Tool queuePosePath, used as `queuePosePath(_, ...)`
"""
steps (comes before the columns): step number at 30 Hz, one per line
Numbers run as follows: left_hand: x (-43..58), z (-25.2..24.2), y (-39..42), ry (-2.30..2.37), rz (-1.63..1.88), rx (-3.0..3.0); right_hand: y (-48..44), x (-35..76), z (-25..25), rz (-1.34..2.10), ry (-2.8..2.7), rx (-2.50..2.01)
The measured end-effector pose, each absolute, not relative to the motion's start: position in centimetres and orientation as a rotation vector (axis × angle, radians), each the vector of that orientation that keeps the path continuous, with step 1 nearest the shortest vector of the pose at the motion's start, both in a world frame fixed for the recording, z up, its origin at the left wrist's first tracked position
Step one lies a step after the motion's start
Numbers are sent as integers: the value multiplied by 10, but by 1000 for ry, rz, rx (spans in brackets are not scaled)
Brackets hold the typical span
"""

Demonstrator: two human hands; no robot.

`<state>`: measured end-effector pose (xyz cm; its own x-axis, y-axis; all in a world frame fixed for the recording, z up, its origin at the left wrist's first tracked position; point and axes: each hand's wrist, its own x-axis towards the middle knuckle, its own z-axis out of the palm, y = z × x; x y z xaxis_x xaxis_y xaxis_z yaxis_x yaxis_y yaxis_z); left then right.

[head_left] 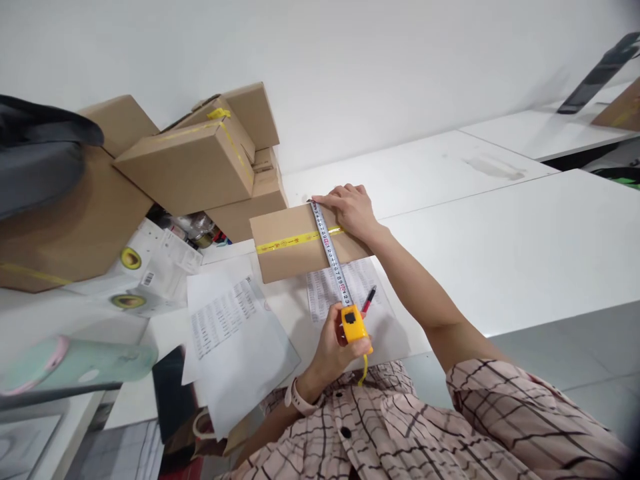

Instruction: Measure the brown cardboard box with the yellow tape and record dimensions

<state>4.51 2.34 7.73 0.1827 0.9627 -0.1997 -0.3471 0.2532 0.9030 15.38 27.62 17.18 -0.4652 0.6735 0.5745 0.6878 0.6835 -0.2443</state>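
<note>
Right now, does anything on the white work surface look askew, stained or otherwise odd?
Slightly: the printed white paper sheets left of the yellow tape measure lie askew and overlap. Near the white wall, a pale greyish patch interrupts the plain white work surface; stain or damage, I cannot tell.

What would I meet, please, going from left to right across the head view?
Mint-green bottle → printed sheet on the left → left hand holding the yellow tape measure → red pen → dark slanted object at far right.
</note>
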Motion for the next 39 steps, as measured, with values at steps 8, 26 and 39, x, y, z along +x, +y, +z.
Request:
queuePosePath(8, 21, 58, 26, 823, 1057, 830, 260, 138, 187, 27, -2176, -1079)
queuePosePath(26, 16, 54, 17, 973, 986, 1010, 260, 123, 209, 349, -2092, -1227)
queuePosePath(39, -10, 75, -8, 897, 1165, 1051, 256, 123, 192, 70, -2197, -1177)
